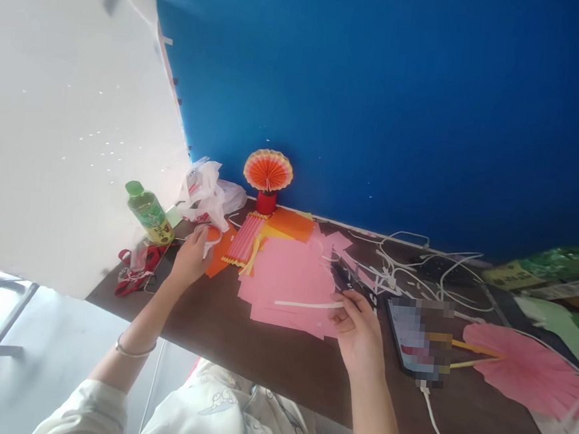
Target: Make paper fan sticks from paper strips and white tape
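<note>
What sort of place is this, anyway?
Probably a table used for papercraft, though whether at home or in a workshop I can't tell. Pink paper sheets lie on it, a pleated paper fan stands near the blue wall, and the right hand holds a thin white strip.

We see hazy light, brightest at the left, where the white panel (69,213) and pale floor (79,341) wash out; the blue wall (418,113) darkens rightward. We find coarse pixelation over the phone (407,340) and soft, stretched edges.
</note>
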`<control>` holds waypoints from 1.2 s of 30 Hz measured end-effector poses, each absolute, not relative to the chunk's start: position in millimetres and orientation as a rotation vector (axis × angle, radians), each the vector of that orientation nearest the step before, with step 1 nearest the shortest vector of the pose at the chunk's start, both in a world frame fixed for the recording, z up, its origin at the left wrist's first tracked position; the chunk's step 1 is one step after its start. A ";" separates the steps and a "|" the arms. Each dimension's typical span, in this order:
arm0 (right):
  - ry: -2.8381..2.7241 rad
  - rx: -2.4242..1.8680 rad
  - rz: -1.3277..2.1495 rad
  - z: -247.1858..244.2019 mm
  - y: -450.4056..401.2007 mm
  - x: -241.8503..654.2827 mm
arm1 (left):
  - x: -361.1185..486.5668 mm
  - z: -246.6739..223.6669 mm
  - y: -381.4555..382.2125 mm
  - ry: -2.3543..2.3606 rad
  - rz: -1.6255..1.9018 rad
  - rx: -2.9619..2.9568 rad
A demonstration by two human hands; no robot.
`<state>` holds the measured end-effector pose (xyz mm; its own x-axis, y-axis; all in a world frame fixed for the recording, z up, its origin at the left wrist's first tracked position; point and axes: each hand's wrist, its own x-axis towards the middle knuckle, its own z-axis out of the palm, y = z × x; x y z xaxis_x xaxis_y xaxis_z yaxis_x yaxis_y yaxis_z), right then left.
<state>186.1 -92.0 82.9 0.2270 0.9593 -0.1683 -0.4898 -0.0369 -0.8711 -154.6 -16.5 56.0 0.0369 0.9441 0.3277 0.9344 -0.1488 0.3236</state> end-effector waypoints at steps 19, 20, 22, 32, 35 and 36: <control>-0.668 -0.984 1.464 91.8 -87.3 127.0 | -29.9 81.1 -67.7 1.236 0.834 2.316; -0.665 -0.979 1.507 92.8 -86.9 128.5 | -31.0 81.6 -67.8 1.253 0.818 2.322; -0.650 -0.937 1.609 94.6 -86.3 133.2 | -32.5 84.1 -68.3 1.252 0.791 2.285; -0.963 -1.064 1.390 70.8 -95.3 130.9 | -31.2 85.2 -69.9 0.936 0.723 1.444; -0.998 -1.045 1.359 62.3 -95.8 129.0 | -28.3 80.6 -71.2 0.871 0.627 1.325; -0.989 -1.036 1.346 60.5 -95.5 129.8 | -28.1 79.6 -70.9 0.855 0.603 1.300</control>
<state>129.8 -95.5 60.5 0.0000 0.9994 -0.0354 -0.2646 -0.0341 -0.9637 -28.1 -70.9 79.6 0.5687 0.7977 -0.2006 0.0786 0.1900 0.9786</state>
